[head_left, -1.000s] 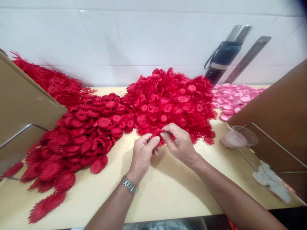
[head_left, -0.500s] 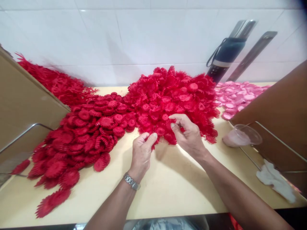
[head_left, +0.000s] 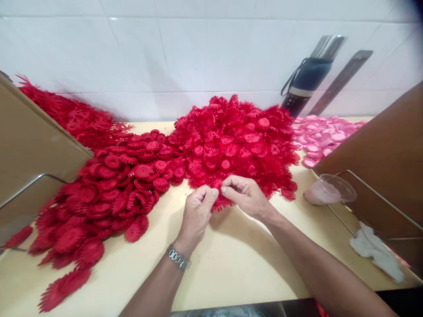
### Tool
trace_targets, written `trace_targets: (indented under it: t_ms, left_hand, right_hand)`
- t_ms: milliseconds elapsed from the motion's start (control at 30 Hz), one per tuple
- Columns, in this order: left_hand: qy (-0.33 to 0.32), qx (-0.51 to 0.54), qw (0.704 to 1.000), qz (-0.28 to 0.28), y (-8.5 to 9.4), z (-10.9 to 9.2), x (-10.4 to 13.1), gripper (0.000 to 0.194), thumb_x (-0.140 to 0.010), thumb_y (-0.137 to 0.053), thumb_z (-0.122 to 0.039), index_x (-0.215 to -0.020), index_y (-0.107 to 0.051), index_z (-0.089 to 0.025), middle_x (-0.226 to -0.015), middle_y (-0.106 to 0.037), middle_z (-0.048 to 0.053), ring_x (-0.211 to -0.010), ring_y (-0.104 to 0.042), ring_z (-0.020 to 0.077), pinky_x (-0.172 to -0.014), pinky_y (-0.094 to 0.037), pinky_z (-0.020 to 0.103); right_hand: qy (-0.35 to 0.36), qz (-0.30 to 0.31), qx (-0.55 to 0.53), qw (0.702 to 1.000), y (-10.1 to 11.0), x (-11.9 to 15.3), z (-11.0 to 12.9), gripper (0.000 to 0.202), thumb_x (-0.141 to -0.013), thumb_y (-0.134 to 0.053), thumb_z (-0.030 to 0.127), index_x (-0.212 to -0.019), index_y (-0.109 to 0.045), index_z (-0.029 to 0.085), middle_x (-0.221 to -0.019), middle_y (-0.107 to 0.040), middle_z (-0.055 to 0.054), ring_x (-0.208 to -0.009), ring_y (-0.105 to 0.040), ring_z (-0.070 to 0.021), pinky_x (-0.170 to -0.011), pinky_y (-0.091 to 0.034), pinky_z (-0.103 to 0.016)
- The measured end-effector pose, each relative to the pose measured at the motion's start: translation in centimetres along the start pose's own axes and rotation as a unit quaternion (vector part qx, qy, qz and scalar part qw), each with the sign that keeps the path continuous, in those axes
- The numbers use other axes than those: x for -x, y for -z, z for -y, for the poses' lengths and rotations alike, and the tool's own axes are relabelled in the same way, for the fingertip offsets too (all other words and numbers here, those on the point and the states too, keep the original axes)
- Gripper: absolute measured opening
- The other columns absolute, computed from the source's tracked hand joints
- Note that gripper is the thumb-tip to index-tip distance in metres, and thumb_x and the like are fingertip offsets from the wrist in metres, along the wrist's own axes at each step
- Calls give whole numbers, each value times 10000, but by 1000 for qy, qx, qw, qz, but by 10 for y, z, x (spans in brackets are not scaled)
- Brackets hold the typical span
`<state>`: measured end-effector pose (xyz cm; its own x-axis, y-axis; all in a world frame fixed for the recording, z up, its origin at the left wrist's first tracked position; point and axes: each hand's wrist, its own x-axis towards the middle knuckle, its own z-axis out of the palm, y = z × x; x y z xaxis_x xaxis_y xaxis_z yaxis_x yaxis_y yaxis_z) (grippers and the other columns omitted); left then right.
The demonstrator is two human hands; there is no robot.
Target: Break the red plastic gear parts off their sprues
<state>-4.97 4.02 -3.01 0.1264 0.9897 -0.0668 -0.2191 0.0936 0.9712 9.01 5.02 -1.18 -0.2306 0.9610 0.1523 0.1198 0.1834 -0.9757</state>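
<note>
My left hand (head_left: 196,213), with a metal watch (head_left: 178,257) on its wrist, pinches a red fringed fabric flower piece (head_left: 221,204) between thumb and finger. Facing it, my right hand (head_left: 249,197) has its thumb and forefinger closed at the same piece; the fingers partly cover it. Just behind both hands rises a heap of red fringed flowers (head_left: 228,145). A second pile, of flatter red scalloped discs (head_left: 109,193), spreads to the left of my left hand, some of them stacked.
Red leaf-like cutouts (head_left: 79,119) lie at the back left, pink discs (head_left: 324,134) at the back right. A dark bottle (head_left: 307,79) leans near the tiled wall. Cardboard panels flank the table (head_left: 238,268). A clear plastic cup (head_left: 327,191) and crumpled white tissue (head_left: 375,251) are at right.
My right hand has come down and left from the heap to meet my left hand at the flower piece. The view has shifted slightly.
</note>
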Motion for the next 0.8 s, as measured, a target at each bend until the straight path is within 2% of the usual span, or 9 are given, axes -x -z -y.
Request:
trace_targets:
  t_ms: [133, 333, 433, 567, 667, 800]
  left_hand:
    - [12, -2, 1000, 15, 0, -3, 0, 317, -748, -606, -397, -597, -455, -163, -521, -403, -60, -455, -325, 54, -421, -271, 172]
    - [5, 7, 1000, -1, 0, -4, -2, 158, -698, -641, -277, -669, -543, -157, -530, -476, -51, -452, -400, 58, -438, -303, 175]
    - [-6, 2, 1000, -25, 1, -3, -3, 184, -699, -634, -268, -617, -516, -153, -510, -429, -59, -442, -345, 50, -424, -263, 175]
    - [-17, 4, 999, -43, 2, -1, -2, 288, -741, -608, -340, -583, -451, -158, -526, -382, -59, -467, -295, 52, -427, -218, 181]
    - [-24, -8, 998, -51, 2, 1, -2, 361, -757, -593, -395, -551, -412, -161, -520, -335, -60, -472, -252, 56, -431, -199, 191]
    - [-36, -24, 997, -65, 1, 4, -2, 398, -746, -604, -415, -519, -399, -161, -506, -286, -64, -469, -210, 59, -427, -182, 203]
  right_hand:
    - [-1, -76, 10, 997, 7, -4, -1, 173, -788, -529, 275, -666, -501, 156, -578, -395, 50, -517, -342, -72, -489, -287, -203]
    - [8, -71, 24, 997, 13, -4, 2, 207, -790, -527, 318, -657, -491, 163, -580, -388, 45, -517, -335, -76, -485, -286, -208]
    - [17, -85, 26, 996, 13, -3, 4, 197, -787, -535, 313, -662, -501, 165, -589, -414, 37, -526, -359, -80, -492, -304, -210]
    - [30, -149, 34, 988, 13, -2, 4, 168, -800, -521, 304, -691, -499, 178, -581, -407, 39, -518, -360, -86, -481, -309, -210]
    - [44, -137, 79, 986, 11, 0, 5, 136, -817, -506, 282, -732, -522, 177, -603, -437, 29, -531, -386, -94, -494, -326, -219]
    - [69, -80, 157, 982, 2, 5, 10, 104, -827, -500, 228, -778, -570, 169, -683, -514, 2, -614, -463, -113, -577, -380, -231]
